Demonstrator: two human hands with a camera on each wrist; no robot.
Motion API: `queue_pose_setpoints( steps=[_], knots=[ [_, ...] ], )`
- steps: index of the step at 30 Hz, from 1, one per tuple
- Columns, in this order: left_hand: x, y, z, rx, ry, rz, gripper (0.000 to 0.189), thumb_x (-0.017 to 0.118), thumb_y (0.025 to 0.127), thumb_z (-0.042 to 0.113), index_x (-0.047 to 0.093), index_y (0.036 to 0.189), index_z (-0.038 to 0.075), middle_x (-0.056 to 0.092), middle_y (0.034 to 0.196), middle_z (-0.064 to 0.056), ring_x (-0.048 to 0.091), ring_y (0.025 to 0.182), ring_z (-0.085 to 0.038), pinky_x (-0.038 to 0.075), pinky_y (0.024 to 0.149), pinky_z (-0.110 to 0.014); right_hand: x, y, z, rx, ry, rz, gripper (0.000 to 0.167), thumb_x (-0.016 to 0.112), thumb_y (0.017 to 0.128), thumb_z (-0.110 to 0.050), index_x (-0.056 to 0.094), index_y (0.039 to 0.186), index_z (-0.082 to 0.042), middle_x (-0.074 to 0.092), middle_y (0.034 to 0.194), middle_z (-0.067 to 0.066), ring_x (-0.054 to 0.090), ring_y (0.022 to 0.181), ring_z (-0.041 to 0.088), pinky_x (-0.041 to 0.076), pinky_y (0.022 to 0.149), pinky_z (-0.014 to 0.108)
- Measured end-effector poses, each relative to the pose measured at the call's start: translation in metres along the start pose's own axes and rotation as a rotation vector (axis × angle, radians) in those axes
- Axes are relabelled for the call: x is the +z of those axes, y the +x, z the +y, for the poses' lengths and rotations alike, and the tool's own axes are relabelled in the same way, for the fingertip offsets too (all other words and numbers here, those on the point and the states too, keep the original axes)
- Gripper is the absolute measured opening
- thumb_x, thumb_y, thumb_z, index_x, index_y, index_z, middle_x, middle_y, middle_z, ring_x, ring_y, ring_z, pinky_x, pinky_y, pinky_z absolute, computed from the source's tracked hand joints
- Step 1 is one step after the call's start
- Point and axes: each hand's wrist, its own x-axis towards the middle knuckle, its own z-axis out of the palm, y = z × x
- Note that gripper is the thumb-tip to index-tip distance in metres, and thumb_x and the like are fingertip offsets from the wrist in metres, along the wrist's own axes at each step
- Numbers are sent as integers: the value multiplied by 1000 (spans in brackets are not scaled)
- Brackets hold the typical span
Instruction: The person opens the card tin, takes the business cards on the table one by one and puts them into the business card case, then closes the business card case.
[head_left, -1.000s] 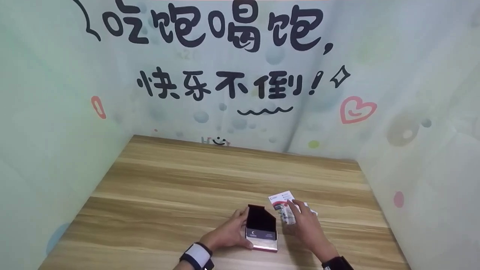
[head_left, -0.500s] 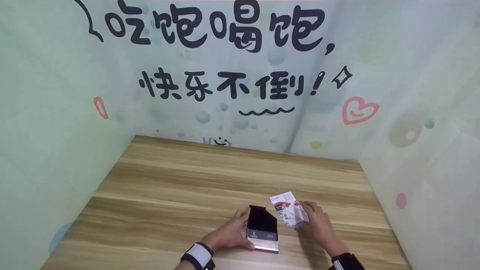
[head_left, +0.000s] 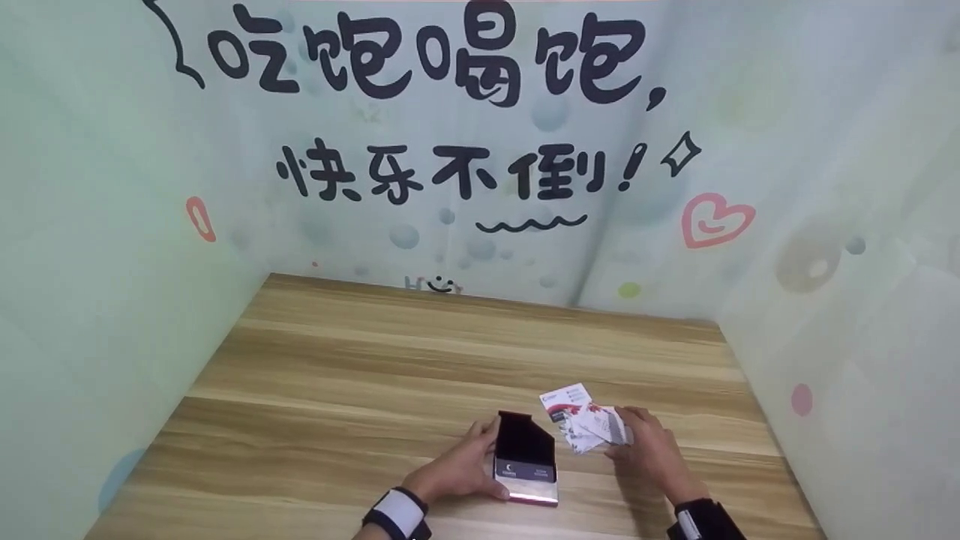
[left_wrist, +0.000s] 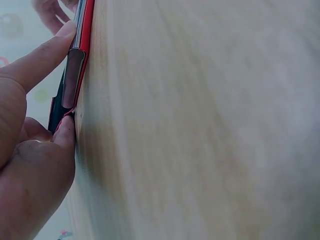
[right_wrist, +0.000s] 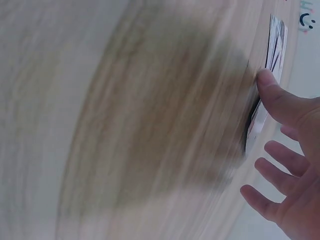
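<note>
My left hand [head_left: 455, 466] grips a slim business card case [head_left: 526, 469] at its left side. The case has a dark lid standing open and a shiny metal front; its red edge shows in the left wrist view, with my thumb and fingers [left_wrist: 47, 60] at either end. On the table right of the case lie several white business cards [head_left: 564, 399] with red print, fanned and overlapping. My right hand [head_left: 654, 451] pinches the right edge of a card [head_left: 609, 424] on this pile. In the right wrist view the thumb [right_wrist: 272, 92] presses the cards' edge while the other fingers spread apart.
A wood-grain table [head_left: 360, 360] lies under everything. A pale printed backdrop [head_left: 360, 240] with large dark lettering rises behind it, and similar panels stand at the left and right. Each wrist wears a strap, the left one [head_left: 397, 512] with a white patch.
My right hand has moved to the right and drawn the upper card rightward, so the cards fan out more. The left hand and the case stay in place.
</note>
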Motion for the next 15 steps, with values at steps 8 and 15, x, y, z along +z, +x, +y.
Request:
queue_pose_setpoints(
  steps=[8, 15],
  knots=[
    [0, 1, 0, 5, 11, -10, 122, 90, 68, 24, 11, 160, 2, 16, 165, -24, 15, 153, -40, 16, 126, -55, 2, 3, 14, 98, 133, 11, 57, 88, 72, -11, 66, 122, 6, 68, 115, 24, 66, 105, 38, 53, 94, 54],
    [0, 2, -1, -11, -3, -13, 122, 90, 68, 22, 11, 160, 4, 14, 165, -24, 13, 154, -41, 14, 127, -54, 0, 3, 17, 114, 144, -25, 55, 84, 75, -9, 64, 123, 9, 67, 115, 28, 65, 108, 43, 52, 95, 57]
  ],
)
